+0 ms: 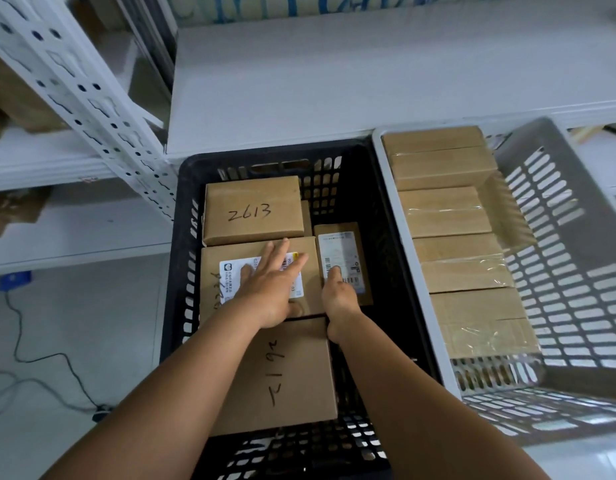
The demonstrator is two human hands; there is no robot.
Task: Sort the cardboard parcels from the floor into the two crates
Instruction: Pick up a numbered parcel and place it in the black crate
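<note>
A black crate (182, 258) holds several cardboard parcels. One marked 2613 (252, 211) lies at the back and one marked 2192 (282, 372) at the front. Between them is a parcel with a white label (213, 271). My left hand (272, 285) lies flat on it, fingers spread and thumb at its near edge. A small labelled parcel (344, 251) sits on the crate's right side. My right hand (337, 299) grips its near end, thumb on the label and fingers hidden beneath. To the right, a white crate (555, 271) has a row of plain taped parcels (448, 216).
White metal shelving (92, 98) stands to the left and behind both crates, with a wide shelf board (368, 81) right above them. A black cable (29, 355) and a blue object (14, 280) lie on the pale floor at left.
</note>
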